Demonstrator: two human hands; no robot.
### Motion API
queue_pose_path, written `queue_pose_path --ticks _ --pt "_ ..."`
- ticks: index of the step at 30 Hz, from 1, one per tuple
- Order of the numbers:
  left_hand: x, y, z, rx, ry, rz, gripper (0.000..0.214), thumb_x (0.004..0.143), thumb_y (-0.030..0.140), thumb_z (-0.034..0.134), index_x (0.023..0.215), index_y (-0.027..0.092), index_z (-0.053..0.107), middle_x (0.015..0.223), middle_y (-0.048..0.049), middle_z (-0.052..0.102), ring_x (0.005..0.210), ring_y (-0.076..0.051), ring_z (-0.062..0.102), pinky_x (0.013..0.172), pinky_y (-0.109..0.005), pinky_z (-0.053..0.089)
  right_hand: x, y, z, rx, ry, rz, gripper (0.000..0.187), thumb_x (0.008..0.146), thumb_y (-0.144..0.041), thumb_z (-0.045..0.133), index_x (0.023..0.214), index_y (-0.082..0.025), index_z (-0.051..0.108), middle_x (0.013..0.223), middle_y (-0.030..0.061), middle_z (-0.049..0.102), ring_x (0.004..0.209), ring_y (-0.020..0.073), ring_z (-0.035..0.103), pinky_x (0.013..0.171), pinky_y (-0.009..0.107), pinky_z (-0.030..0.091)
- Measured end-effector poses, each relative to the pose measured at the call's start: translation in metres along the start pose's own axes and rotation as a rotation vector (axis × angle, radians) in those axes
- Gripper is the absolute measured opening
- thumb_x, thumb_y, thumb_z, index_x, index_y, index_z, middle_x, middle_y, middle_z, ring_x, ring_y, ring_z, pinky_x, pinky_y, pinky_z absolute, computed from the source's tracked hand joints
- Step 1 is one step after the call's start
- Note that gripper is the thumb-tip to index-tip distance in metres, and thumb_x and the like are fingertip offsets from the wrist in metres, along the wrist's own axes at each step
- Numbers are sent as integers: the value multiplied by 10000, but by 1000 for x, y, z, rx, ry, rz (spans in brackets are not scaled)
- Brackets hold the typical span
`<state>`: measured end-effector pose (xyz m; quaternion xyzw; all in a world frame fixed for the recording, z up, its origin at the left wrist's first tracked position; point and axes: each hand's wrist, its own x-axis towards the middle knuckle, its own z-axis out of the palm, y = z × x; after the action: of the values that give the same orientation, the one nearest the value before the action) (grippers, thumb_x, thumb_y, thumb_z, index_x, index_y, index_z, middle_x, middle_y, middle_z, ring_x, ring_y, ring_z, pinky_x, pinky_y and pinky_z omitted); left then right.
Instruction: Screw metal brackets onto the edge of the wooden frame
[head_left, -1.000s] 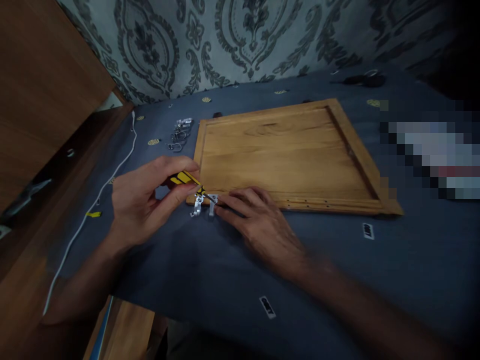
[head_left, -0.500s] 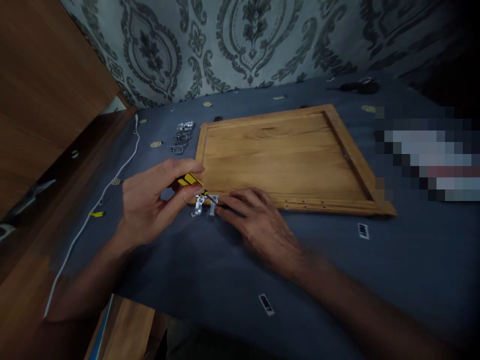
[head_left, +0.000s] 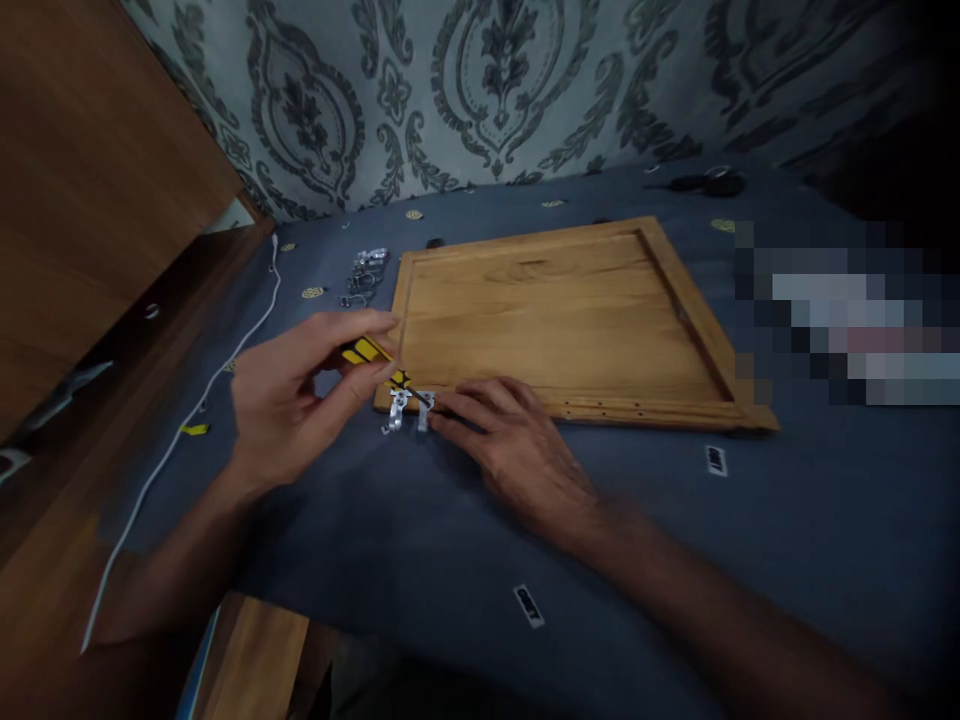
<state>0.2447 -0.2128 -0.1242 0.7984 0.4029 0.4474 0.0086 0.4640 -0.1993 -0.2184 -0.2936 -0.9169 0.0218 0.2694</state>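
My left hand (head_left: 289,395) grips a yellow-and-black screwdriver (head_left: 367,350) between thumb and fingers. The tool slants down to the right, its tip at one of two small silver metal brackets (head_left: 399,408) on the front edge of a framed wooden panel (head_left: 532,310). Whether the tip sits in a screw is too small to tell. My right hand (head_left: 517,450) is closed at the right-hand bracket (head_left: 426,408), thumb and index finger against it, the other fingers bent over the panel's edge.
Several silver metal fittings (head_left: 366,275) lie behind the panel's left side. A dark tool (head_left: 712,182) rests at the back right. A white cable (head_left: 251,335) runs along the left side of the blue cloth (head_left: 637,540). Small holes (head_left: 600,410) mark the panel's front edge.
My left hand and the screwdriver handle have shifted slightly left, while the tip stays at the brackets. My right hand keeps its place. The view has turned a little.
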Motion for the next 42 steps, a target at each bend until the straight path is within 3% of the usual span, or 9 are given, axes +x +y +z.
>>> queue_pose_path --ticks 6,13,25,38,42 --pt "2 -3 -4 -84 144 -55 232 956 208 721 1173 291 728 991 60 729 852 -114 732 687 -242 660 0 0 -2 12 -6 6 380 939 -24 559 1217 -227 720 1267 59 737 1181 255 586 1026 468 454" --pt "0 -6 0 -36 61 -54 353 924 152 736 1204 367 723 990 39 753 856 -137 740 674 -264 647 -2 1 0 41 -3 4 356 951 -70 594 1247 -230 710 1279 61 730 1190 257 569 1034 471 443" --pt "0 -12 2 -36 27 -29 399 912 125 741 1231 363 715 993 43 754 847 -134 737 679 -266 616 -2 1 -1 32 12 -17 291 967 -87 600 1207 -197 721 1253 74 740 1181 254 583 1031 449 452" --pt "-1 -11 0 -40 61 -74 354 931 165 728 1212 380 714 992 43 755 879 -148 729 663 -293 618 -3 3 -2 71 2 0 400 942 -32 562 1245 -244 715 1288 60 730 1216 250 592 1038 473 476" --pt "0 -13 -1 -49 81 -68 363 933 158 726 1218 382 714 986 41 749 859 -143 724 656 -294 609 -3 2 -4 71 38 -7 406 912 4 549 1213 -207 720 1267 63 740 1181 242 615 1024 444 491"
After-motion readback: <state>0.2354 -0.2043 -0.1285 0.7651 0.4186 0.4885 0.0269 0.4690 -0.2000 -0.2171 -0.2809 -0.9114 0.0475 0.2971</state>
